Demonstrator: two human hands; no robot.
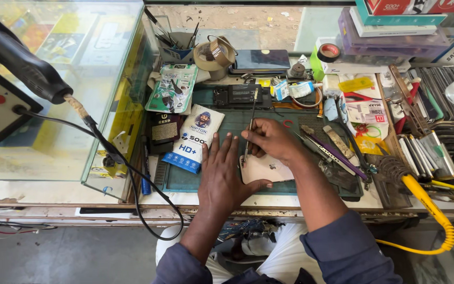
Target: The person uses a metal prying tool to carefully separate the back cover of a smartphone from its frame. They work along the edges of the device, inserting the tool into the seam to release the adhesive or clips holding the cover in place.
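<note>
Left hand: the left hand (220, 173) lies flat, fingers spread and released, its thumb pressed against the near edge of the pale pink slab-shaped phone (265, 168); it pins the phone, it does not grasp it.
Right hand: the right hand (271, 139) is pinched around a thin dark metal tool (250, 126), tip down at the phone's far left edge.
Phone, place: back up on the dark green work mat (237, 118), at its near middle, between the two hands.
Risk, slip: the tool is slim and steep; if the tip skids off the edge, it could likely scratch the back or jab the left fingers just beside it.
Risk, shift: held by palm pressure alone, the phone may slide on the mat under a hard push.
Risk, clutter: loose tools lie just right of the right wrist; a sweep of the sleeve could knock them.
Packet, near left: white and blue flat pouch (194, 139) with a small cartoon figure, lying partly on the mat's left edge.
Packet, beside it: small black ribbed card pack (164, 129), further left.
Packet, far left: green and white blister pack (173, 89), beyond both.
Labels, right: white slips with red print (368, 111), beside a flat yellow tag (356, 84).
Boxes, far right: stacked flat boxes, lilac, white and teal (395, 26).
</note>
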